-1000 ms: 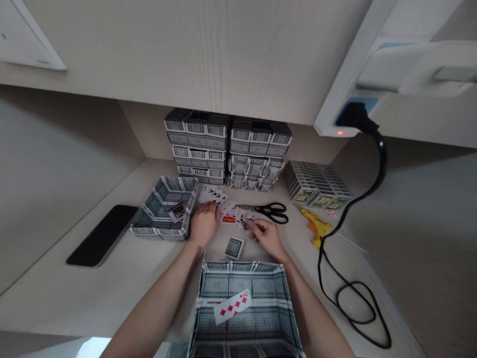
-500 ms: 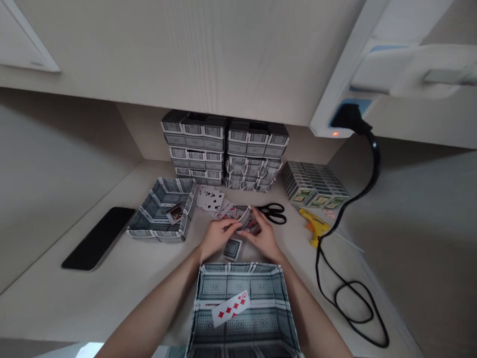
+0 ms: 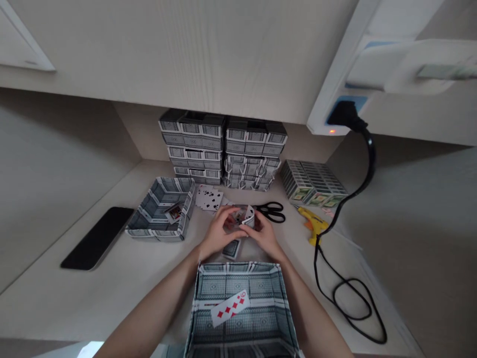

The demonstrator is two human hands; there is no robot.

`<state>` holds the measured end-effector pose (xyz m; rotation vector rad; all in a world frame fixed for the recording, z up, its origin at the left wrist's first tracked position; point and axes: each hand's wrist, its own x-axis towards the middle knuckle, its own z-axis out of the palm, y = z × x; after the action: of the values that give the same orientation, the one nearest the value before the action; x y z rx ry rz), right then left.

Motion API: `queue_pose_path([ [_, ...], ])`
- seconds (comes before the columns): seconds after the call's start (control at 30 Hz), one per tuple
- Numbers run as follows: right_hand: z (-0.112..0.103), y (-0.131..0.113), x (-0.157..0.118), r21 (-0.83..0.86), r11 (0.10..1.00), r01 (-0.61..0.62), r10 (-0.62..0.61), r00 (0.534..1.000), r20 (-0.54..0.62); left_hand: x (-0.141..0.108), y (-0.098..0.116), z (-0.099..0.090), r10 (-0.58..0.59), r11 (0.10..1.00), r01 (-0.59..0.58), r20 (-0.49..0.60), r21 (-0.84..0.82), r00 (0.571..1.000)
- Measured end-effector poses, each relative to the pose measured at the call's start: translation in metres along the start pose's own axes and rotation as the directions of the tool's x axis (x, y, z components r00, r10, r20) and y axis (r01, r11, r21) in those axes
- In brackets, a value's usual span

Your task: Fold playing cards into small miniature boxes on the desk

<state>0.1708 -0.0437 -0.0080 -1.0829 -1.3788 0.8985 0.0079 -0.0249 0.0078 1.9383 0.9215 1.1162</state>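
Observation:
A bent playing card (image 3: 249, 218) is gripped between the thumb and fingers of my right hand (image 3: 265, 233). My left hand (image 3: 219, 232) is at its left, fingers curved and thumb tip close to the card; whether it holds a card too is hard to tell. Just below the hands lies a small face-down stack of cards (image 3: 231, 248). Nearest me stands a box made of patterned cards (image 3: 261, 286), with a six of diamonds (image 3: 230, 308) in it. Loose face-up cards (image 3: 209, 198) spread on the desk behind my left hand.
An open card box (image 3: 154, 231) and a black phone (image 3: 99, 237) are on the left. Stacked card boxes (image 3: 197, 144) stand at the back, card packs (image 3: 313, 181) to their right. Black scissors (image 3: 274, 212), a yellow glue gun (image 3: 313, 223) and its looping cable (image 3: 354, 282) lie on the right.
The card between my hands has gone from nearly flat to a curled, more upright shape. My left hand has opened wider and its fingers have moved up and away from the card.

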Motion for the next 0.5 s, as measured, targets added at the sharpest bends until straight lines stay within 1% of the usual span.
queue_pose_path([
  [0.1,-0.001,-0.011,0.000,0.095,0.992,-0.082,0.080,0.996,0.031,0.002,-0.001,0.001,0.021,1.000,-0.022,0.029,0.022,0.999],
  [0.17,-0.002,-0.015,0.000,0.108,0.985,-0.132,0.122,0.988,0.095,0.004,-0.001,0.002,0.049,0.998,-0.051,0.056,0.039,0.997],
  [0.23,-0.002,-0.014,0.000,0.110,0.977,-0.184,0.165,0.973,0.162,0.004,0.000,0.003,0.053,0.998,-0.055,0.095,0.012,0.994],
  [0.33,-0.002,-0.007,0.002,0.111,0.966,-0.232,0.209,0.960,0.189,0.004,-0.001,0.005,-0.019,0.997,0.028,0.132,-0.066,0.991],
  [0.43,-0.001,0.001,0.004,0.096,0.957,-0.274,0.255,0.952,0.170,0.005,-0.008,0.007,-0.126,0.983,0.140,0.122,-0.115,0.984],
  [0.5,-0.002,0.003,0.007,0.091,0.945,-0.313,0.295,0.939,0.175,0.007,-0.014,0.008,-0.176,0.973,0.190,0.108,-0.133,0.978],
])
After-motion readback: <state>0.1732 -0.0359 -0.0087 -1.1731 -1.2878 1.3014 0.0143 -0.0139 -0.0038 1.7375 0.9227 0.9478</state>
